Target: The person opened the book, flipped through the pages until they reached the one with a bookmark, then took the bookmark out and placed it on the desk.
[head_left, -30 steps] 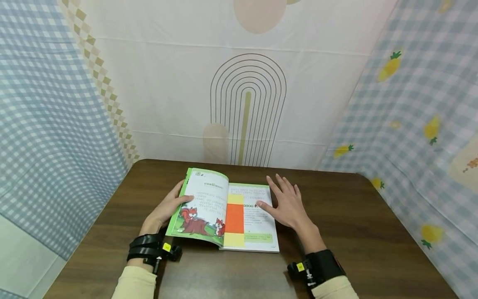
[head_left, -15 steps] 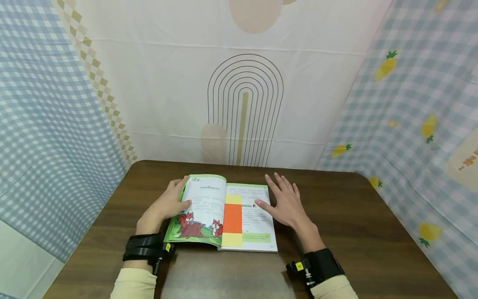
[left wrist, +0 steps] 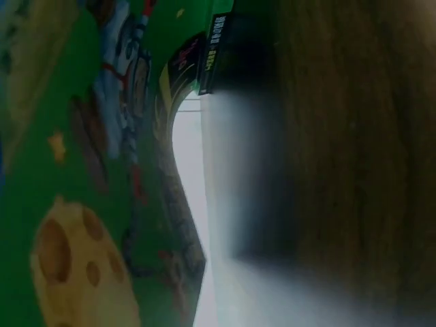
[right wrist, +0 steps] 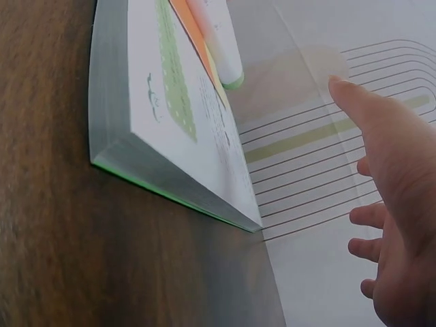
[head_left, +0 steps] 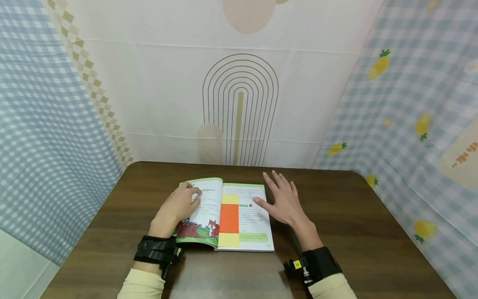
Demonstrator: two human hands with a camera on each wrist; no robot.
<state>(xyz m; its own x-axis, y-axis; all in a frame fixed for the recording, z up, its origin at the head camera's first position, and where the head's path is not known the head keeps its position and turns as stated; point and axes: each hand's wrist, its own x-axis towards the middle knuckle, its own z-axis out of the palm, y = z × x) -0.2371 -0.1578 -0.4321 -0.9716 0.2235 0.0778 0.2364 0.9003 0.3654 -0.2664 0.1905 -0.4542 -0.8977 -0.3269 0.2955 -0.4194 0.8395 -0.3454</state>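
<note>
An open picture book (head_left: pixel 254 226) lies on the table, its left half raised and curving. A yellow-and-orange paper strip (head_left: pixel 229 218) lies along the fold on the right page. My left hand (head_left: pixel 177 206) rests on the left page, fingers slightly bent and partly covering the text and squirrel picture. The left wrist view shows the green illustrated cover (left wrist: pixel 68 163) from beneath; the hand is out of that view. My right hand (head_left: pixel 285 203) is spread beside the right page, thumb over its edge. In the right wrist view, the right hand (right wrist: pixel 402 184) appears apart from the book (right wrist: pixel 112 88).
The brown wooden table (head_left: pixel 354 241) extends around the book, with a paler grey patch (head_left: pixel 228 274) at its front. A white cloth (head_left: pixel 168 91) with arch lines hangs behind. Blue checked cloths (head_left: pixel 67 137) hang at both sides. Black camera straps wrap both wrists.
My left hand has moved from the book's left edge onto the left page, shifting right. The raised left half has dropped lower. My right hand is nearly still; the view has turned slightly.
</note>
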